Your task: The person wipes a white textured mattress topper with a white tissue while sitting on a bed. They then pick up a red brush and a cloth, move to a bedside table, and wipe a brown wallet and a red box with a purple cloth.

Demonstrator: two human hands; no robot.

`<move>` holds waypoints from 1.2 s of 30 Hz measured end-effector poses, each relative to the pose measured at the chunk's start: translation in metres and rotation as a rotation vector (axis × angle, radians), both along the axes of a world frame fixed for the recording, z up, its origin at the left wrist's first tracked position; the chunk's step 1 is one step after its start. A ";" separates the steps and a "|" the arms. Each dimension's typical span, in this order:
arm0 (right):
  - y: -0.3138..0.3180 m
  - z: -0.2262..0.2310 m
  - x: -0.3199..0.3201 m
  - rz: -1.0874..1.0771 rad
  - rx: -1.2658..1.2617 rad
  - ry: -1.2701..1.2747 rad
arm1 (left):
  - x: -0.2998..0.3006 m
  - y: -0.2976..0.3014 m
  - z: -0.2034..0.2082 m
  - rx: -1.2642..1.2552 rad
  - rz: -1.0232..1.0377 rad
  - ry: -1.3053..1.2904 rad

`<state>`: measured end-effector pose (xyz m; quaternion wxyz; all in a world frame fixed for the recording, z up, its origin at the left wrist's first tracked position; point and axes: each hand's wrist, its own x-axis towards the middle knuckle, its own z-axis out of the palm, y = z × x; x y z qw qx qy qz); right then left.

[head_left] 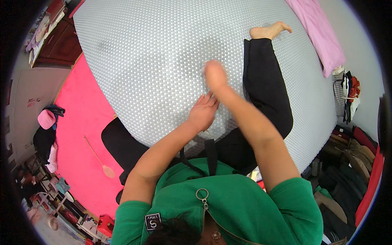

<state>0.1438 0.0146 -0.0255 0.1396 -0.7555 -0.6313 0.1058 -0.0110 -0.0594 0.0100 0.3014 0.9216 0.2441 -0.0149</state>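
A: Grey quilted mattress cover [163, 61] filled the middle of the view; the left hand [203, 112] lay flat on its near part, fingers spread. The right hand [215, 77] was blurred, its grip unreadable.

B: Risks?

A: Probably bunching under the person's black-trousered leg [265, 85], which pinned it. A pink blanket [318, 32] lay far right, pink floor mat [81, 134] left.

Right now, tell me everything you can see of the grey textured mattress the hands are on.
The grey textured mattress is wide, with rounded corners and a quilted, dimpled surface that looks like knit fabric. It lies flat over a bright pink sheet. The left hand presses flat on it; the right hand, blurred, is just above it. The person's black-trousered leg rests across it, and a pink cloth lies along its far edge.
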 end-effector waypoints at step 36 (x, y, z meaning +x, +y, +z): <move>0.078 0.014 0.060 -0.015 0.145 0.093 | 0.023 0.021 -0.013 0.036 0.050 -0.159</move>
